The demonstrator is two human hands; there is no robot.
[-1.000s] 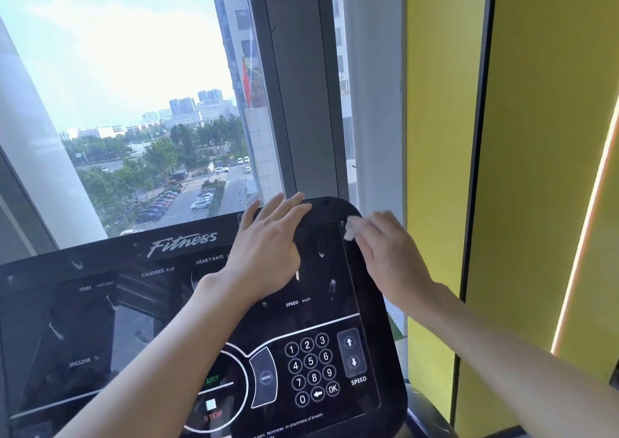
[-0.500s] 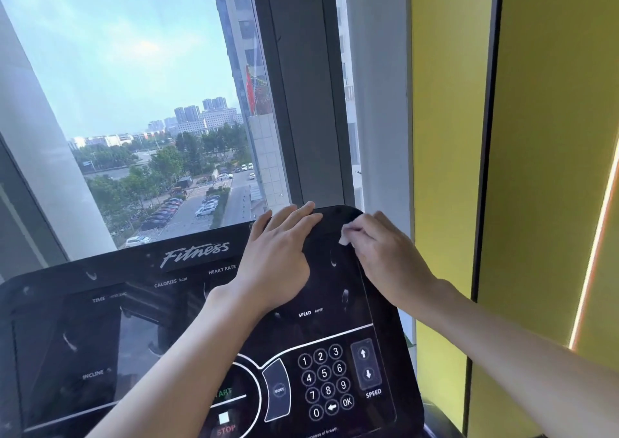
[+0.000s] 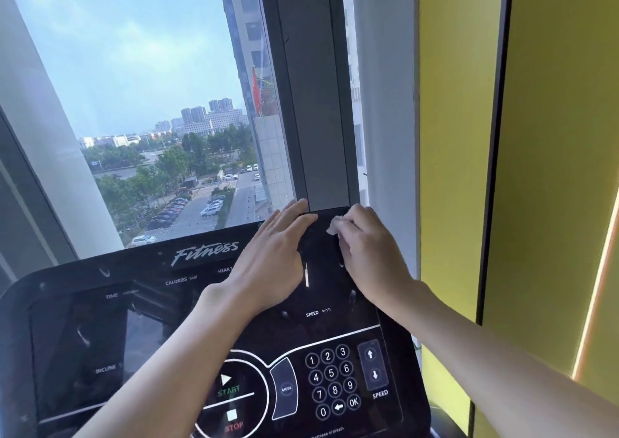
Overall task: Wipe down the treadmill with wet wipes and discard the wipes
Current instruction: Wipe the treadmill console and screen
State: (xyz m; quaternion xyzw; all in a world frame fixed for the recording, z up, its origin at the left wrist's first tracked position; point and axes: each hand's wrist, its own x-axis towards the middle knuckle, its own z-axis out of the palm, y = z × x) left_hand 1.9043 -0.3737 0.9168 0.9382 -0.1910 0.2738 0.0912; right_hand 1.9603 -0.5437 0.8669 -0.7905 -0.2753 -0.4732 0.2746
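Wipe [image 3: 335, 226]: probably soft, limp; best held bunched.
Right hand [image 3: 371, 256]: fingers curled, pinching Wipe at treadmill console [image 3: 140, 270] top-right corner.
Left hand [image 3: 271, 263]: fingers straight, flat, empty.

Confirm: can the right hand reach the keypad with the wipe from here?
Probably yes. The right hand holds the wipe at the top right corner of the console; the keypad sits lower on the same panel, uncovered. The left forearm crosses left of it, so the path down looks free.

glossy black treadmill console [image 3: 335, 303], soft white wipe [image 3: 335, 225]
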